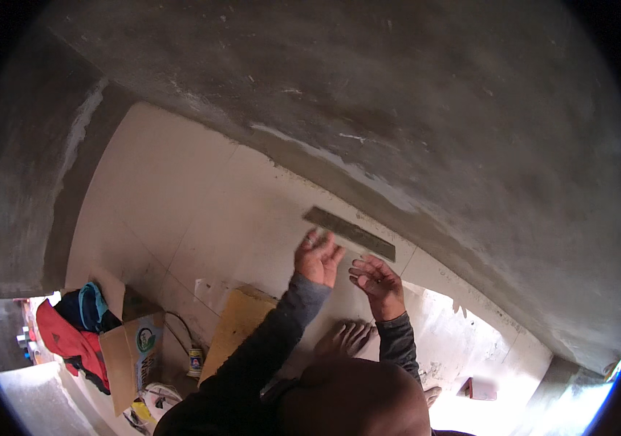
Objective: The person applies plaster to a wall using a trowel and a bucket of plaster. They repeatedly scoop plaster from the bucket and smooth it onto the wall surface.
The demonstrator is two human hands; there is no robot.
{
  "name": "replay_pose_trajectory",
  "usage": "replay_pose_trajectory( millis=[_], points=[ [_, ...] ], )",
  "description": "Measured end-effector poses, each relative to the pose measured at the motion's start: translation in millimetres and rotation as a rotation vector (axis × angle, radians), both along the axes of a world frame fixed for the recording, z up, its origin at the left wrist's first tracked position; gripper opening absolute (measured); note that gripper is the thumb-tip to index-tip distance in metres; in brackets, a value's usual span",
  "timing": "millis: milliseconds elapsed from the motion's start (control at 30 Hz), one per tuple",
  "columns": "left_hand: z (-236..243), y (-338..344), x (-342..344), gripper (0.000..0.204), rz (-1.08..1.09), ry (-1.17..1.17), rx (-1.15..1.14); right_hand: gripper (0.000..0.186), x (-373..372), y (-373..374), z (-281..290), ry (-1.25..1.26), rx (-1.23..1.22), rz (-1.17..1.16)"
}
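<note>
The long, flat, grey-brown rectangular blade [350, 234] is at two o'clock from the left grip [317, 260] and eleven o'clock from the right grip [380, 285]; both are half-curled, but whether either clamps it I cannot tell.

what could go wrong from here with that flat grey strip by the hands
Two possible risks:
1. The flat grey strip is by the left hand and right hand, but how firmly it is held is hard to tell. If it slipped, it might hit the bare foot.
2. In this view the strip lies close to the base of the grey wall, so a careless swing could perhaps scrape it.
</note>
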State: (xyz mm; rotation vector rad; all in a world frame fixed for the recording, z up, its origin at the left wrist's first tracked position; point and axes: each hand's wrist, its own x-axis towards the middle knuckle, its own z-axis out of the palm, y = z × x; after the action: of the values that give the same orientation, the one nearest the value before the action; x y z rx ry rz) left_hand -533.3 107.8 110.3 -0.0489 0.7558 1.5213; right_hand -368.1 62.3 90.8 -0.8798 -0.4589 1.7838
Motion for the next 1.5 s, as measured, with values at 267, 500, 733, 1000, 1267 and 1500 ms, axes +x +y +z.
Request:
replay_pose_trajectory(
  millis=[267,500,733,1000,1267,1500],
  points=[
    [-73.7,-24.8,-28.2,0.022,-0.683,0.850,0.217,0.025,-3.4,-11.3,-29.6,0.147,-0.104,-0.297],
    [-127.3,152.5,-129.7,0.035,0.198,0.689,-0.034,0.031,41.8,-9.1,-41.6,0.045,-0.033,-0.329],
    [-141.0,197.7,-142.3,0.022,0.286,0.817,-0.049,0.016,40.7,-15.5,-32.2,0.059,-0.132,-0.393],
    [-143.1,203.9,-139.3,0.013,0.234,1.043,-0.213,0.014,34.4,-16.4,-19.7,0.021,-0.107,-0.366],
    [-137.1,214.2,-149.2,0.002,0.105,1.012,-0.399,0.026,34.0,-15.0,-27.9,0.082,-0.076,-0.319],
    [-147.6,219.6,-171.9,0.020,-0.083,0.621,-0.300,0.023,33.0,-13.5,-31.8,0.062,-0.117,-0.306]
  ],
)
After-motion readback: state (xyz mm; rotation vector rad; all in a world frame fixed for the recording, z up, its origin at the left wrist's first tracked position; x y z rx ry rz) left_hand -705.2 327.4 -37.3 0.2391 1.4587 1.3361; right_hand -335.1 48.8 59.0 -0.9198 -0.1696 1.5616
